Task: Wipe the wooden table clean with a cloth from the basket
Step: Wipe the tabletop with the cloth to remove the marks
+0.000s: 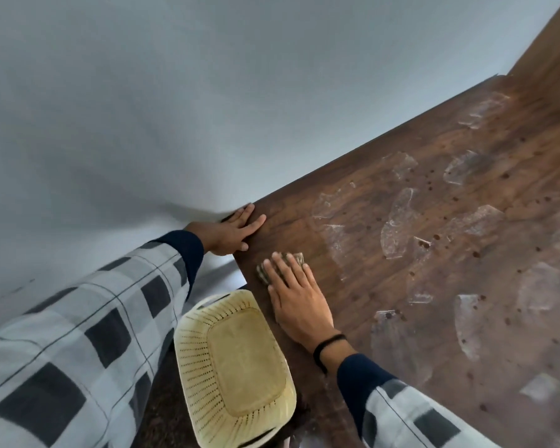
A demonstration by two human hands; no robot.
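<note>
Pressing the cloth under your right grip, fingers spread flat, you are at the corner of the counter by the empty basket. Your left grip rests flat there. White smears cover most of it, so wiping looks barely begun.

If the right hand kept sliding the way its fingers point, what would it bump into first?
Most likely the left hand, resting flat on the table's corner. The right hand, pressing the cloth, points toward that hand's fingers, with only bare wood between. It could narrowly miss them.
</note>
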